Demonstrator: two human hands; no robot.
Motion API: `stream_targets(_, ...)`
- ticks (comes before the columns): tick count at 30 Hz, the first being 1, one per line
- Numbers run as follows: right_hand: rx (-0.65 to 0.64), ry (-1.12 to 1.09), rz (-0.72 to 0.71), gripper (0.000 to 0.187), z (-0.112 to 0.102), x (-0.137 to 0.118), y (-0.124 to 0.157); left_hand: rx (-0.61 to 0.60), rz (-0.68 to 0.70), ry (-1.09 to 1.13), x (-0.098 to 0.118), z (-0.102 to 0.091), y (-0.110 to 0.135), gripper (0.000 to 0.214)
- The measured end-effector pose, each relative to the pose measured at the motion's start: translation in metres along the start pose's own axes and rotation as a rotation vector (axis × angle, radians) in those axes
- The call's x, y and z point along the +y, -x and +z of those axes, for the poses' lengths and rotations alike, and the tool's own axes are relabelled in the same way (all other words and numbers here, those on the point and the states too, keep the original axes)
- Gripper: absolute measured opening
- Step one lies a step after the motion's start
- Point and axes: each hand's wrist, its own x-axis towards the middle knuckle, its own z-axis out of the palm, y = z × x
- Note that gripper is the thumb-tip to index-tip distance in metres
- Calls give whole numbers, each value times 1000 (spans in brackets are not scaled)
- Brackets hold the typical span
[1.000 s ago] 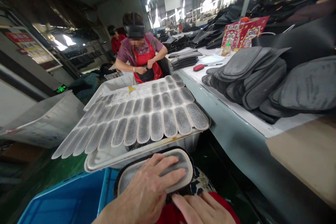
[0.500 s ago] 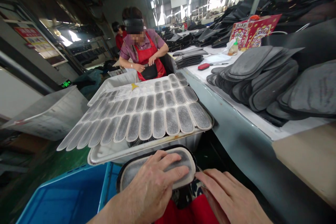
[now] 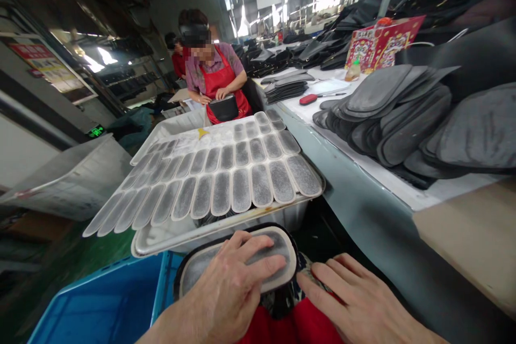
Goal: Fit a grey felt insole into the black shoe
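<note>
A black-rimmed oval panel (image 3: 278, 235), with a grey inset and a pale border, lies tilted low in the middle, over my lap. Across its face my left hand (image 3: 242, 266) holds it, two fingers pressed on the grey surface and the thumb out of sight. Beside the panel's right end, my right hand (image 3: 346, 287) has its fingers bent together, the fingertips close to the rim. Something small and greyish-brown shows under those fingers; its kind is hidden. Just beyond is a tray (image 3: 229, 223) carrying rows of similar grey ovals with pale borders (image 3: 221, 193).
A blue crate (image 3: 105, 301) stands at lower left. On the right, a table (image 3: 355, 220) bears stacks of dark panels (image 3: 419, 113), a red-handled tool (image 3: 308, 99) and a red box (image 3: 379, 45). Across the tray, a person in a red apron (image 3: 220, 75) handles a black pouch.
The view has shifted slightly, moving most things left. My right fingers are more curled and a little farther from the rim; my left hand stays on the panel. The co-worker's hands have moved over the pouch.
</note>
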Motion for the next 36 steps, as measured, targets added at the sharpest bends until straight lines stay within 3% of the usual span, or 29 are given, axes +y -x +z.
stream_targets(4, -43, -34, -19, 31, 1, 4, -1, 4, -30, 20, -1, 3, -4, 44)
stream_targets(10, -43, -50, -33, 45, 4, 7, -4, -19, -89, 27, 4, 3, -10, 43)
stream_targets(16, -52, -163, 32, 35, -1, 4, -5, -39, -115, 22, 9, -1, -11, 40)
stream_targets(22, -108, -535, 425, 32, -3, 11, -14, -42, -134, 5, 6, 4, -6, 47)
stream_targets(24, -118, -551, 459, 31, -3, 15, -25, -39, -138, 14, 5, 5, -6, 49)
stream_targets(31, -153, -329, 222, 29, 9, 16, -60, 26, -95, -7, -1, 20, -1, 38)
stream_targets(36, -38, -133, 18, 32, 12, 15, -62, 175, -142, 19, -4, 24, 4, 25)
